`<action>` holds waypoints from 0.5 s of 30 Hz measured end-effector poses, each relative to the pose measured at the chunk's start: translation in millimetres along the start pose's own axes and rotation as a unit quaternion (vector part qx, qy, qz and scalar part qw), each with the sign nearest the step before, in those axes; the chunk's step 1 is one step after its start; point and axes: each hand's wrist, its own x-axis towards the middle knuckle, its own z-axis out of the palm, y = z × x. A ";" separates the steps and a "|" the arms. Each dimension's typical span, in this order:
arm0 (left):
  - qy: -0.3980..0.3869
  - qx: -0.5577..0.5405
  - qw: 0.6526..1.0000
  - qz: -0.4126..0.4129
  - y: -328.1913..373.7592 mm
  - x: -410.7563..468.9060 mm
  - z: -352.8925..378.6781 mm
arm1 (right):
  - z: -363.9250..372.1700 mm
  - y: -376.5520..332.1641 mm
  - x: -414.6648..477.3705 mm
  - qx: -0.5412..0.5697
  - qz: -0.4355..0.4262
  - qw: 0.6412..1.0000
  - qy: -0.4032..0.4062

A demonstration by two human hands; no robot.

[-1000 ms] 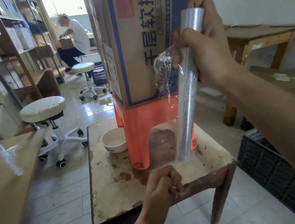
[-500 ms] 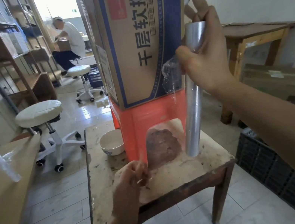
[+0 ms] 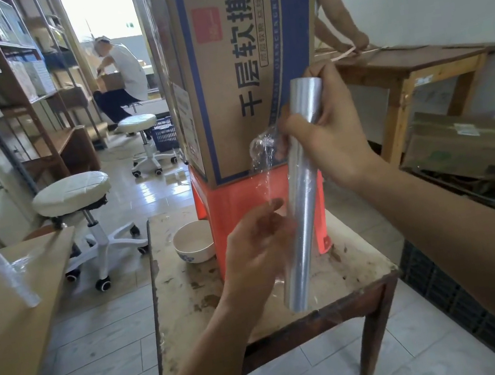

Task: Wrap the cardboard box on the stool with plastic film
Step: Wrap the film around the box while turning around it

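The cardboard box (image 3: 220,76) stands tall and upright on the orange stool (image 3: 234,196), which sits on a worn wooden surface (image 3: 192,296). The box's printed face is turned toward the camera, and no film lies across that face yet. The wrap has not properly begun.

In front of the box's lower right corner is the roll of plastic film (image 3: 303,210). Its long axis is nearly upright, running the same way as the box's height. The top leans to the right and the lower end hangs just above the surface. The right hand (image 3: 331,143) grips the roll high up, with its fingers (image 3: 289,122) curled round the tube, close to the box edge.

The left hand (image 3: 257,248) is lower, just left of the roll's middle and in front of the stool. Its fingers (image 3: 272,206) are bent toward the roll. The hand is blurred, so I cannot tell whether it pinches the film or only reaches for it.

A crumpled bunch of loose film (image 3: 261,151) hangs beside the roll at the level of the box's bottom edge. A thin, clear sheet trails down from it toward the left hand.

The box lies straight ahead of both hands and just behind the roll, and the right hand is the nearer to it. The next move is probably to press the loose end onto the box's near corner and carry the upright roll round it.

A small bowl (image 3: 193,246) rests on the surface to the left of the stool, out of the way.
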 end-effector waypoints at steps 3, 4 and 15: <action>0.088 0.025 0.994 0.061 10.1 11.7 4.3 | -8.1 11.1 -1.6 -0.057 -0.007 0.998 -0.030; 0.092 0.019 0.993 0.072 12.7 12.2 4.4 | -11.8 13.1 -0.5 -0.106 -0.014 0.994 -0.033; 0.206 0.067 0.973 0.076 -13.8 -2.7 -17.8 | -28.8 -1.8 6.2 -0.017 0.056 0.966 -0.252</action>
